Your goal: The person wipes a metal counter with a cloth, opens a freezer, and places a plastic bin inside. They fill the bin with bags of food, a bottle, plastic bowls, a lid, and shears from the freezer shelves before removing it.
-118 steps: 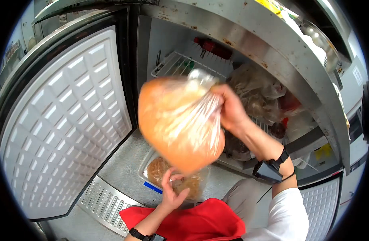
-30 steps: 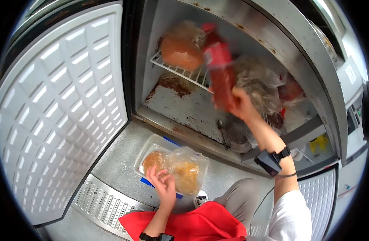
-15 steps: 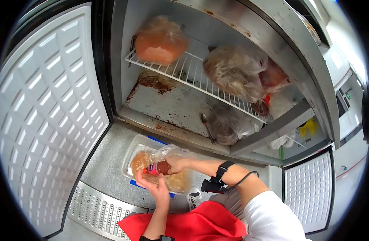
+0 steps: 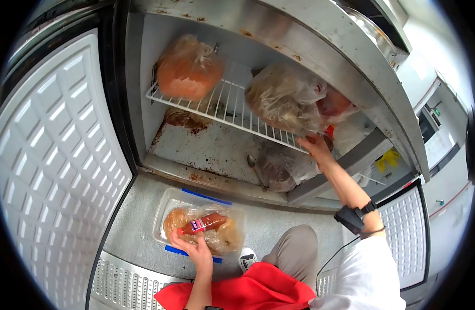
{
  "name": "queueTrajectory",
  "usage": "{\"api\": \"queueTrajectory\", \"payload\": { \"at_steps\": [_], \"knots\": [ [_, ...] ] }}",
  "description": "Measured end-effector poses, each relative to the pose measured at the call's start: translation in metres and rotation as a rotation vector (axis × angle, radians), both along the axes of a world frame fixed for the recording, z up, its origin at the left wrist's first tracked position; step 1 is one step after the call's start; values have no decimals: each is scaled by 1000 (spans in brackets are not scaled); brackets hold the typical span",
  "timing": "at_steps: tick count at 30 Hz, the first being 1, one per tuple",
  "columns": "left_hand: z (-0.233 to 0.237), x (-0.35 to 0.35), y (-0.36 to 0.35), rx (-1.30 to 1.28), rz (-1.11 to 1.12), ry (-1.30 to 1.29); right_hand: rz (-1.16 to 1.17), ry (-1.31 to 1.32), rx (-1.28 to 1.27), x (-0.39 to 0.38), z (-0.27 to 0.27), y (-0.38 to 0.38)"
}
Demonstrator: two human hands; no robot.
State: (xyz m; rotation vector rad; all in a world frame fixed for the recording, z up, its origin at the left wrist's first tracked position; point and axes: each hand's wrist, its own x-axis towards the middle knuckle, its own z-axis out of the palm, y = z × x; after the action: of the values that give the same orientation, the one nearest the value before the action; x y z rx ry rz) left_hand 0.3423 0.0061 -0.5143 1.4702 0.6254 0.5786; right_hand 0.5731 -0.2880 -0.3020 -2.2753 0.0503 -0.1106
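Your left hand [image 4: 197, 252], grip loosely spread, was at the cap [image 4: 180, 232] of the red bottle [image 4: 209, 222], which lay on bags [image 4: 228, 235] in the tub [image 4: 160, 226]. Your right hand [image 4: 318, 150] was at the front edge of the shelf [image 4: 222, 120], its grip too hidden to tell.

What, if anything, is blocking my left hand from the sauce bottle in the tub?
Nothing visible. Your left hand is at the cap end of the sauce bottle, which lies uncovered on top of bagged food in the plastic tub.
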Motion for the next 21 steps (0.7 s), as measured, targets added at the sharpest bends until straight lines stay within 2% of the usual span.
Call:
{"api": "queueTrajectory", "payload": {
  "at_steps": [1, 3, 7, 10, 13, 16, 19, 21],
  "knots": [
    [2, 0, -1, 13, -11, 8, 25, -24, 17, 16, -2, -10],
    [1, 1, -4, 103, -21, 47, 84, -419, -69, 53, -5, -2],
    [-1, 2, -9, 121, -49, 1, -45, -328, -414, 98, 35, 72],
    [-8, 1, -7, 119, -85, 11, -393, -213, -527, 111, 43, 119],
    [-15, -1, -3, 103, -59, 6, -403, -192, -621, 137, 37, 115],
    [-15, -1, 0, 77, -22, 14, -360, -343, -781, 155, 30, 102],
    [-15, 1, 1, 55, -4, 6, -113, -267, -385, 185, 15, 79],
    [-18, 1, 2, 68, -13, 13, -215, -395, -38, 179, 16, 82]
  ]
}}
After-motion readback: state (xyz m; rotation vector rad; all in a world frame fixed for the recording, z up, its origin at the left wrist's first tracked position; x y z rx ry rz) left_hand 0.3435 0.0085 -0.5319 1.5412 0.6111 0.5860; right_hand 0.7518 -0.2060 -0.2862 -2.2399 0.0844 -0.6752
